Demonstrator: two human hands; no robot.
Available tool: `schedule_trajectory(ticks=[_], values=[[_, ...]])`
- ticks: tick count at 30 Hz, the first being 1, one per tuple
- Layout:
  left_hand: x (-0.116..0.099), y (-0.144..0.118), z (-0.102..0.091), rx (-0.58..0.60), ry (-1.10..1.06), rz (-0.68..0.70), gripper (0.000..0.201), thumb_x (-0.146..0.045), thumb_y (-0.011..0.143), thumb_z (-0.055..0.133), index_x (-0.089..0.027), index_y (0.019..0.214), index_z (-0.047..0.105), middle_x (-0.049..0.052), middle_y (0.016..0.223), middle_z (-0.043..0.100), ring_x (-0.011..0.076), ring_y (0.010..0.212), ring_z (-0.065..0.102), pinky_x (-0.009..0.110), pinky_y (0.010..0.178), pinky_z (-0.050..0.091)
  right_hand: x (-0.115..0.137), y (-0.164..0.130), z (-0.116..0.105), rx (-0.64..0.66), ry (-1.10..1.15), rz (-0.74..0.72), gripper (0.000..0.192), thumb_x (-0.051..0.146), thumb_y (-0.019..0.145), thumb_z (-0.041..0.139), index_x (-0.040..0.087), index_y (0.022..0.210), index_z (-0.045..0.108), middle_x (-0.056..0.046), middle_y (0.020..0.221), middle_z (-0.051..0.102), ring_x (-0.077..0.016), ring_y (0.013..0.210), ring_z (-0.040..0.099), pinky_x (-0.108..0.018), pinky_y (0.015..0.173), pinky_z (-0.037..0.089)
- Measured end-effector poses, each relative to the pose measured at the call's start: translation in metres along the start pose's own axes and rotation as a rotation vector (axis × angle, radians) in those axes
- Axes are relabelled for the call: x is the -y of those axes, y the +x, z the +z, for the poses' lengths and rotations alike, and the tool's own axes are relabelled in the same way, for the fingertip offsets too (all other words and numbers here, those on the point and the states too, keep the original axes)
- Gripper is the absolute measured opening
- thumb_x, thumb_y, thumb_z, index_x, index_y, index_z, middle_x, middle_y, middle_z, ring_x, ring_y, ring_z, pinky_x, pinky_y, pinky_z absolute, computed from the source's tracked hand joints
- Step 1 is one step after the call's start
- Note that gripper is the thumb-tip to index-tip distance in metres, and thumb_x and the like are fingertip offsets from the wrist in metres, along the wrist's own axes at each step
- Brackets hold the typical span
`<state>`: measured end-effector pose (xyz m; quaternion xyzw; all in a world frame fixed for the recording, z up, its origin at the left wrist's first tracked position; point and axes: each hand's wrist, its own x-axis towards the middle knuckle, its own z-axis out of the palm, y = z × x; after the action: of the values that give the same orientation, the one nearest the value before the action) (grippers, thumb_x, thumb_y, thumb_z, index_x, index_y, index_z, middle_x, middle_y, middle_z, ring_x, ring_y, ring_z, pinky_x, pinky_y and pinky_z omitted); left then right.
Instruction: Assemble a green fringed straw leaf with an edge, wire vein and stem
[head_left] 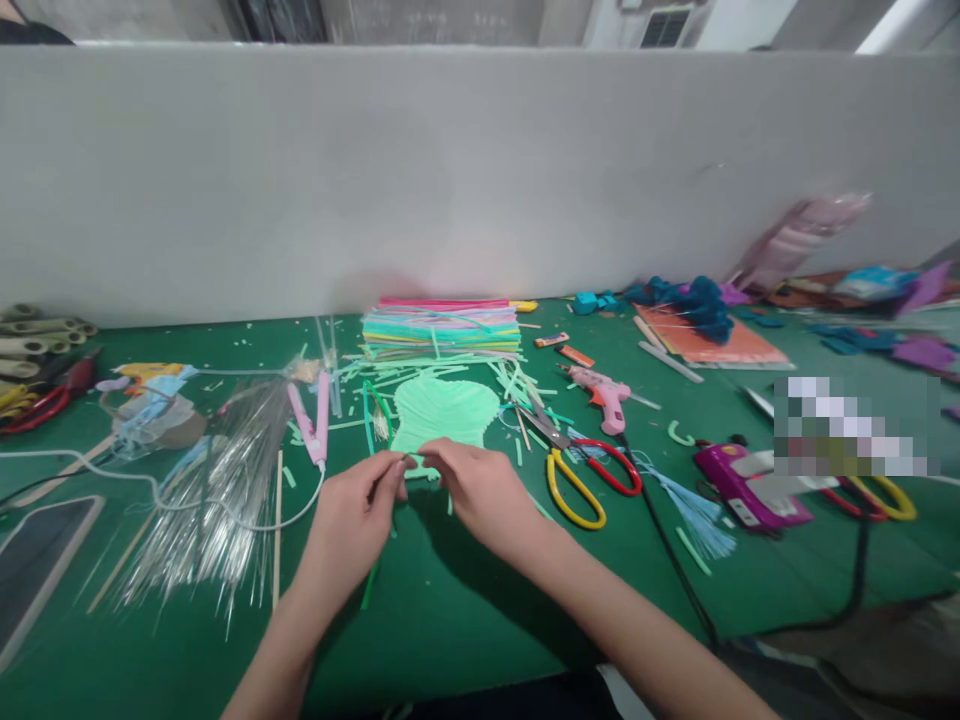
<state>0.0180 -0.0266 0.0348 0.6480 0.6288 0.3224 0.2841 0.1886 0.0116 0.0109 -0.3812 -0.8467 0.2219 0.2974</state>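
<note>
A wide, ribbed mint-green leaf shape (pixel 446 415), apparently built from fuzzy chenille stems, lies just beyond my hands. My left hand (pixel 364 505) is closed in a pinch at the near end of the leaf, on a thin green strip (pixel 414 457). From the other side, my right hand (pixel 484 490) pinches the same strip, thumb and forefinger close to my left fingertips. Short mint pieces show under the fingers, partly covered. A longer green stem (pixel 370 588) trails below my left hand; whether it joins the pinched strip is hidden.
Coloured chenille stems (pixel 442 328) lie behind the leaf. To its right are scissors (pixel 574 470) and a pink glue gun (pixel 600 395); leftward, a pink flat iron (pixel 311 420) and a bundle of wires (pixel 217 500). A phone (pixel 45 560) sits at the left edge. A pale partition (pixel 480 180) rises behind.
</note>
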Motion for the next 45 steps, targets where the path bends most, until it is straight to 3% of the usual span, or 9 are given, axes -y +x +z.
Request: schedule_trajectory(ticks=[6, 9, 14, 20, 26, 31, 35, 41, 45], values=[[0.019, -0.022, -0.017, 0.749, -0.901, -0.325, 0.03, -0.038, 0.089, 0.055, -0.012, 0.078, 0.066, -0.006, 0.045, 0.043, 0.0017, 0.034, 0.022, 0.015, 0.034, 0.012, 0.013, -0.007, -0.046, 0.176, 0.05, -0.31, 0.028, 0.004, 0.088, 0.046, 0.021, 0.097, 0.067, 0.0, 0.094, 0.074, -0.0147, 0.088, 0.066, -0.026, 0.08, 0.047], [0.029, -0.04, -0.001, 0.9, -1.179, -0.419, 0.032, -0.034, 0.09, 0.052, -0.011, 0.073, 0.065, -0.005, 0.038, 0.043, 0.0008, 0.023, 0.019, 0.015, 0.026, 0.011, 0.013, -0.019, -0.05, 0.105, -0.033, -0.467, 0.029, 0.004, 0.089, 0.045, 0.021, 0.097, 0.067, 0.0, 0.097, 0.074, -0.0147, 0.09, 0.066, -0.029, 0.084, 0.046], [0.032, -0.055, 0.006, 0.768, -1.127, -0.488, 0.03, -0.041, 0.09, 0.05, -0.014, 0.082, 0.059, 0.003, 0.052, 0.063, 0.0065, 0.026, 0.044, 0.014, 0.025, 0.023, -0.002, -0.031, -0.046, -0.045, -0.177, -0.383, 0.02, 0.012, 0.092, 0.048, 0.019, 0.088, 0.066, -0.005, 0.093, 0.072, -0.0163, 0.087, 0.065, -0.03, 0.081, 0.048], [0.044, -0.026, -0.034, 0.162, -0.242, -0.352, 0.024, -0.045, 0.09, 0.047, -0.021, 0.093, 0.046, 0.009, 0.091, 0.073, 0.022, 0.079, 0.07, 0.027, 0.058, 0.05, -0.003, -0.029, -0.043, -0.192, 0.174, 0.142, 0.011, 0.026, 0.089, 0.058, 0.019, 0.083, 0.065, -0.004, 0.081, 0.068, -0.0155, 0.075, 0.064, -0.027, 0.07, 0.05], [0.052, -0.006, -0.018, -0.244, 0.678, 0.002, 0.027, -0.029, 0.092, 0.035, -0.016, 0.103, 0.056, 0.016, 0.108, 0.063, 0.0305, 0.099, 0.06, 0.041, 0.083, 0.044, -0.011, -0.025, -0.02, 0.061, 0.88, 0.676, 0.031, 0.042, 0.078, 0.067, 0.018, 0.095, 0.058, -0.003, 0.074, 0.07, -0.0154, 0.06, 0.066, -0.024, 0.051, 0.051], [0.028, -0.007, 0.028, 0.161, 0.447, -0.042, 0.02, -0.034, 0.089, 0.046, -0.021, 0.079, 0.057, 0.004, 0.08, 0.063, 0.0209, 0.075, 0.059, 0.03, 0.068, 0.039, -0.019, -0.029, 0.004, 0.113, 1.086, 0.81, 0.042, 0.048, 0.069, 0.074, 0.016, 0.085, 0.054, -0.004, 0.074, 0.07, -0.0147, 0.062, 0.069, -0.024, 0.059, 0.055], [0.02, 0.002, 0.047, 0.26, 0.272, -0.143, 0.005, -0.022, 0.079, 0.056, -0.02, 0.075, 0.054, 0.003, 0.074, 0.063, 0.0198, 0.074, 0.059, 0.028, 0.065, 0.035, -0.023, -0.028, 0.012, 0.076, 1.109, 0.836, 0.045, 0.049, 0.064, 0.078, 0.015, 0.083, 0.056, -0.002, 0.07, 0.068, -0.0139, 0.059, 0.069, -0.024, 0.058, 0.056], [0.021, 0.018, 0.027, 0.445, 0.043, -0.265, 0.004, -0.019, 0.078, 0.052, -0.017, 0.076, 0.055, 0.004, 0.067, 0.066, 0.0178, 0.061, 0.064, 0.027, 0.057, 0.044, -0.024, -0.025, 0.005, 0.069, 1.14, 0.824, 0.039, 0.043, 0.067, 0.078, 0.013, 0.085, 0.062, -0.005, 0.075, 0.071, -0.0139, 0.061, 0.069, -0.022, 0.056, 0.055], [0.02, 0.016, 0.014, 0.561, -0.377, -0.415, 0.027, -0.03, 0.078, 0.064, -0.013, 0.099, 0.06, 0.008, 0.084, 0.072, 0.0162, 0.07, 0.069, 0.026, 0.063, 0.052, -0.018, -0.023, 0.001, 0.095, 1.187, 0.8, 0.035, 0.04, 0.068, 0.078, 0.011, 0.085, 0.067, -0.005, 0.071, 0.071, -0.0132, 0.062, 0.069, -0.021, 0.058, 0.056]])
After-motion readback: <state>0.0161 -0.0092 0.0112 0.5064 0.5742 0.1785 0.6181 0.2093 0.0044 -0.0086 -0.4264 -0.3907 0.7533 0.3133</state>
